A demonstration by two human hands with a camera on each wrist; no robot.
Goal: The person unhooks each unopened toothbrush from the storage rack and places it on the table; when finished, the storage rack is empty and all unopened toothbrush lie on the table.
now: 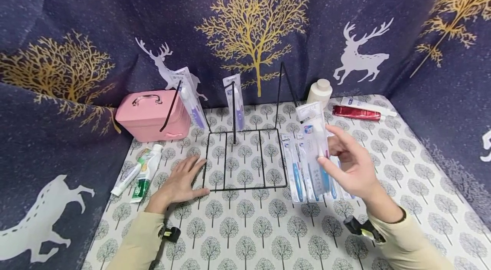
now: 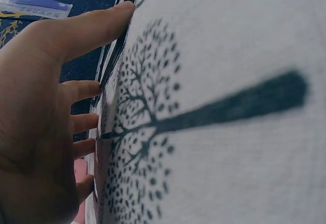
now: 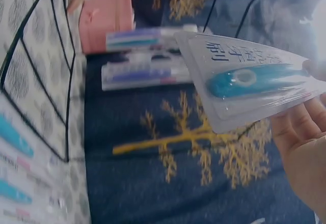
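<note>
My right hand [image 1: 354,163] pinches a packaged toothbrush [image 1: 312,127] between thumb and fingers, held upright above the table. In the right wrist view its clear blister shows a blue-green handle [image 3: 260,81]. Below it lie several more packaged toothbrushes [image 1: 296,180] in a row, partly hidden by the held one. My left hand [image 1: 182,182] rests spread on the cloth, thumb and fingertips right at the left side of a black wire rack [image 1: 245,188]. Purple toothbrush packs [image 1: 238,108] hang from the rack's left and middle arms; its right arm bears nothing.
Behind the rack at left stands a pink case [image 1: 153,112], with toothpaste tubes [image 1: 147,172] in front of it. At the back right are a white bottle [image 1: 320,91] and a red tube [image 1: 356,113] beside a white one. A dark curtain [image 1: 253,18] closes off the back.
</note>
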